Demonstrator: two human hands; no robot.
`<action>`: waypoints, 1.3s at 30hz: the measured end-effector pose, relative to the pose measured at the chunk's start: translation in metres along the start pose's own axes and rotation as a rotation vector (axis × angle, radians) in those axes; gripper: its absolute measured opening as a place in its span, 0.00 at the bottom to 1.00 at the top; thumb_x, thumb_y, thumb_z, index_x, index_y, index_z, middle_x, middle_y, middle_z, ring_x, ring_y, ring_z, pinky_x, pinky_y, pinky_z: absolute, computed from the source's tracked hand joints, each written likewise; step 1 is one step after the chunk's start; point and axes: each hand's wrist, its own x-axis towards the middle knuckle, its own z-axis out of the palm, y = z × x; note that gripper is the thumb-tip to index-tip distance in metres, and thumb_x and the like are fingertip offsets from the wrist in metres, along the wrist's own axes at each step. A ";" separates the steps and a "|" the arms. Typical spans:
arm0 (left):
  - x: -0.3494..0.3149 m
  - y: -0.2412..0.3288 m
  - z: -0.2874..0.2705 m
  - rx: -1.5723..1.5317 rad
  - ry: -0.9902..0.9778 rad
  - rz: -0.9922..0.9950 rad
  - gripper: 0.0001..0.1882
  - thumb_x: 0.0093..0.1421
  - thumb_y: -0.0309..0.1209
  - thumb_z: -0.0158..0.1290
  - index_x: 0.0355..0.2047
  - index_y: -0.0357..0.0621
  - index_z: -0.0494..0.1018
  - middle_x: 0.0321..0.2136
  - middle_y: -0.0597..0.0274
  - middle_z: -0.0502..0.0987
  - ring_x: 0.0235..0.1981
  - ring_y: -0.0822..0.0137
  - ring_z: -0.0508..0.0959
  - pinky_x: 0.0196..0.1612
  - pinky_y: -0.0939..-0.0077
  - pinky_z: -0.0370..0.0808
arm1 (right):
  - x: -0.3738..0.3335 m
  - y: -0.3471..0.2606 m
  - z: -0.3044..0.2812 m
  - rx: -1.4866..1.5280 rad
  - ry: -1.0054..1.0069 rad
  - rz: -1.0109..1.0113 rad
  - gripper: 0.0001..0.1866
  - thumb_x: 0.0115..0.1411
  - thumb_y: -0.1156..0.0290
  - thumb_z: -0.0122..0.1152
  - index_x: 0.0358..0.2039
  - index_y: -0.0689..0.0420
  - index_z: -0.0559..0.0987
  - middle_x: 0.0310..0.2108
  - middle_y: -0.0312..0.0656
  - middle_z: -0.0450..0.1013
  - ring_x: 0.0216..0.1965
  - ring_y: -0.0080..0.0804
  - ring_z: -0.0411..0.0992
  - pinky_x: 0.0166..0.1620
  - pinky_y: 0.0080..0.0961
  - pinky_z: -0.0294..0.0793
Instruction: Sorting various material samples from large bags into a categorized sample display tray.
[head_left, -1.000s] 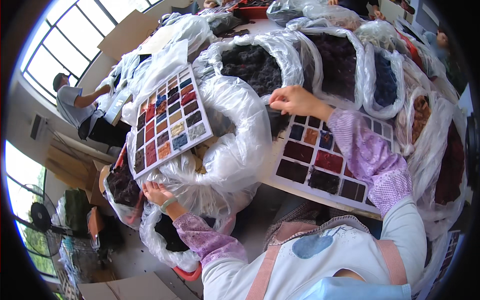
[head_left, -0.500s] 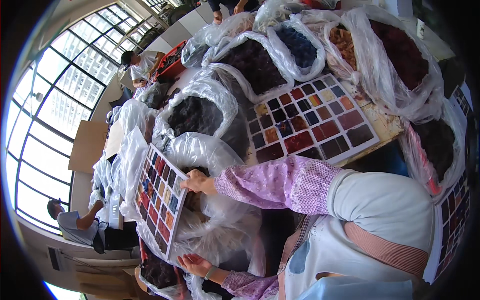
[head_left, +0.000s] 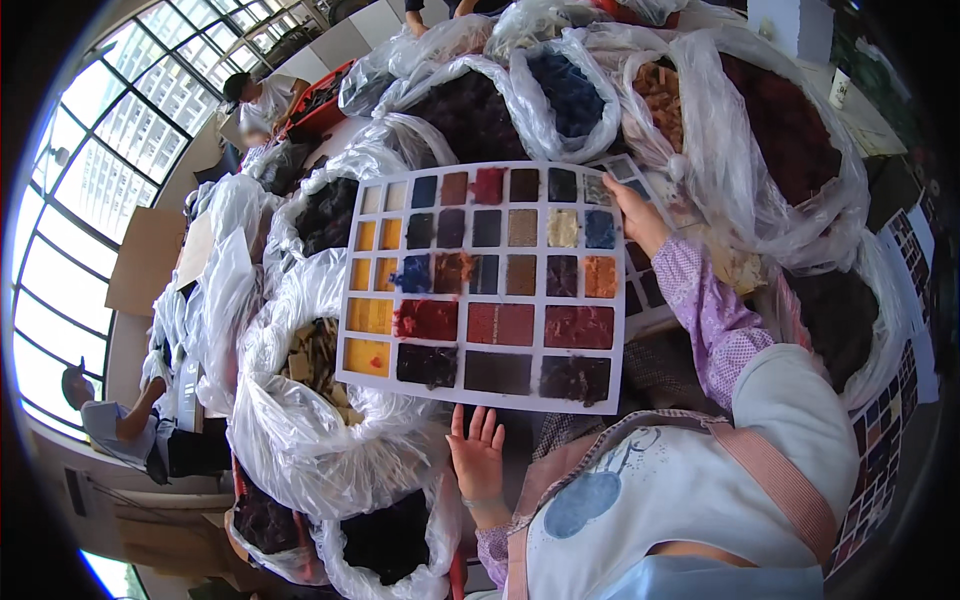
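Observation:
A white grid board (head_left: 465, 290) with colored, fluffy-looking swatches in its cells faces me, with yellow cells along its left side. My right hand (head_left: 635, 212) grips the upper right corner, thumb at the edge, the other fingers mostly hidden behind it. Below the lower edge, my left hand (head_left: 478, 462) is open, palm up and fingers spread. Whether its fingertips touch the board I cannot tell. Behind the held board, a second swatch board (head_left: 640, 300) lies partly covered on the table.
Clear plastic bags of loose fibre crowd around: blue (head_left: 568, 95), dark red (head_left: 785, 125), orange-brown (head_left: 655, 100) and black (head_left: 385, 540). A bag of tan pieces (head_left: 322, 365) stands left of the board. One person (head_left: 120, 425) sits at left; another person (head_left: 265, 105) works farther back.
The held board has swung right and turned from a steep tilt to face me, covering much of the second board. My left hand has moved right and up, remaining open.

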 end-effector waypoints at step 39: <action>0.079 -0.029 -0.004 1.495 0.531 0.688 0.21 0.40 0.27 0.62 0.36 0.39 0.69 0.25 0.56 0.73 0.24 0.64 0.73 0.29 0.74 0.71 | 0.037 -0.072 -0.074 -1.513 0.135 -0.366 0.29 0.55 0.59 0.52 0.53 0.61 0.62 0.54 0.49 0.60 0.56 0.36 0.57 0.55 0.24 0.53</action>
